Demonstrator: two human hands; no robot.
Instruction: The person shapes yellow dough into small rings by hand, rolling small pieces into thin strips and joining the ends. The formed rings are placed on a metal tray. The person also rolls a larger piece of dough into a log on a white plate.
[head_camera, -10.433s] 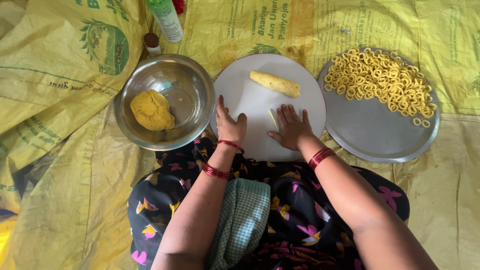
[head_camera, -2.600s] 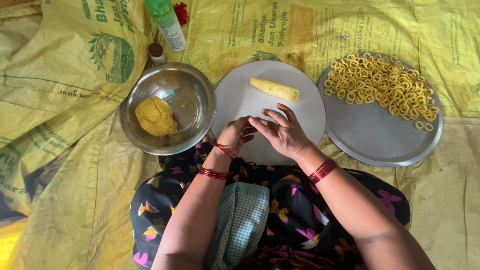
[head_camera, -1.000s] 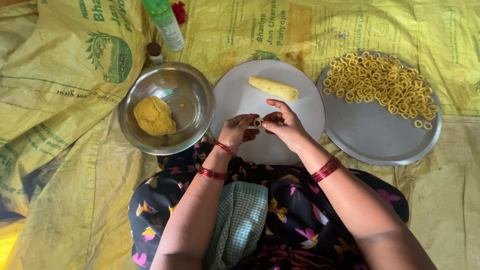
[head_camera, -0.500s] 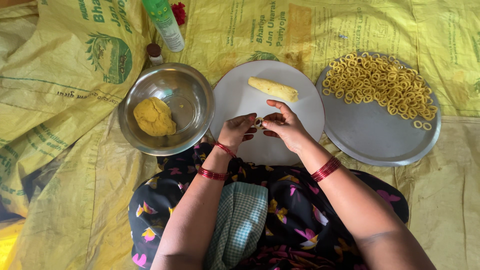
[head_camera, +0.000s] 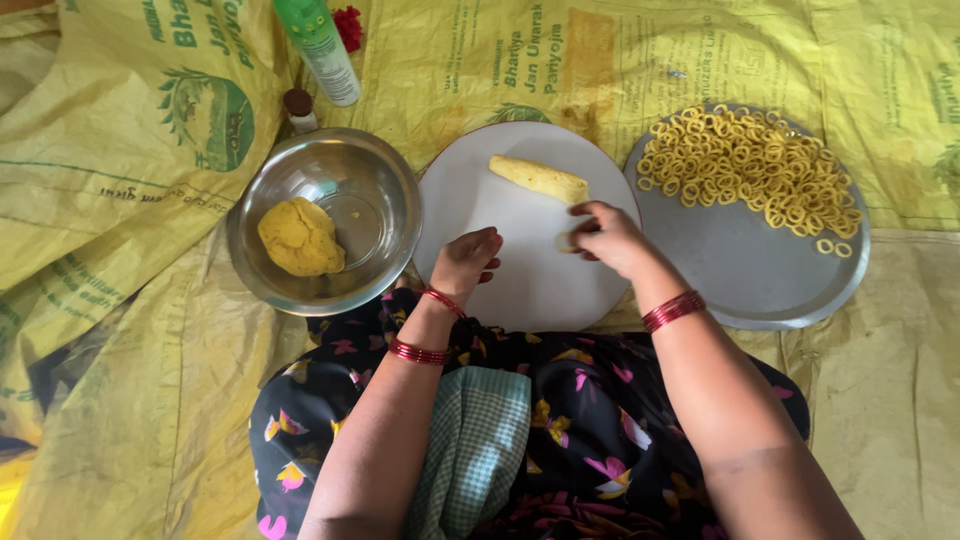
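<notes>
Right hand (head_camera: 607, 235) pinches one dough bit (head_camera: 567, 241).

right hand (head_camera: 608, 237) pinching dough piece (head_camera: 566, 241), white board (head_camera: 520, 270)

Yellow printed sacks (head_camera: 120, 200) lying flat as floor cover, bearing green round emblem (head_camera: 208, 122); green-white labelled bottle (head_camera: 322, 45) lying at top.
</notes>
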